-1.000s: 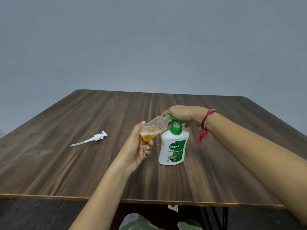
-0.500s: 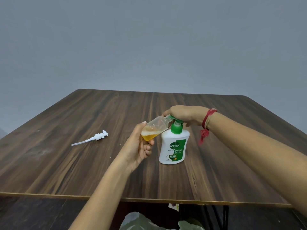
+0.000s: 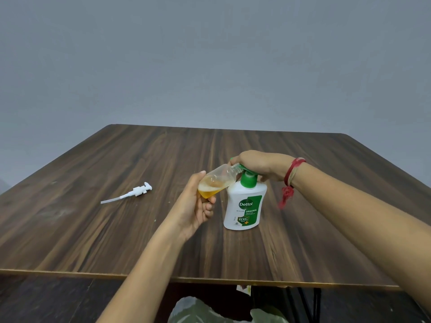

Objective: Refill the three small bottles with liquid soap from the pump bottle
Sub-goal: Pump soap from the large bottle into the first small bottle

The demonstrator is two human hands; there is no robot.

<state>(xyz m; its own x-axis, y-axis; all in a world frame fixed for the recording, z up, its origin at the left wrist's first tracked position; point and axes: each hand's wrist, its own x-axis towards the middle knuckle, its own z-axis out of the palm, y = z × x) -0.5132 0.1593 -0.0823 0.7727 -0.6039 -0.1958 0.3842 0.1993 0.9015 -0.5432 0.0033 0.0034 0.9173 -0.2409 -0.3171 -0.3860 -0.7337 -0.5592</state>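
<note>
**A:** Where was the small bottle (image 3: 218,181)?

**B:** Tilted in my left grip (image 3: 198,206), fingers clamped round its base. Its neck met the spout under my right grip (image 3: 258,166), which curled over the pump bottle (image 3: 245,206) on the counter (image 3: 93,229).

**A:** Handling?

**B:** Light, thin-walled, likely soap-slick. I judged the lower body the safest hold.

Table (image 3: 93,229) matt dark wood grain; pump bottle (image 3: 245,206) glossy white plastic

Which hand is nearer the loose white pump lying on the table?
Left. The left hand, holding the small bottle, is right of the loose pump; the right hand sits farther right, atop the Dettol bottle.
</note>
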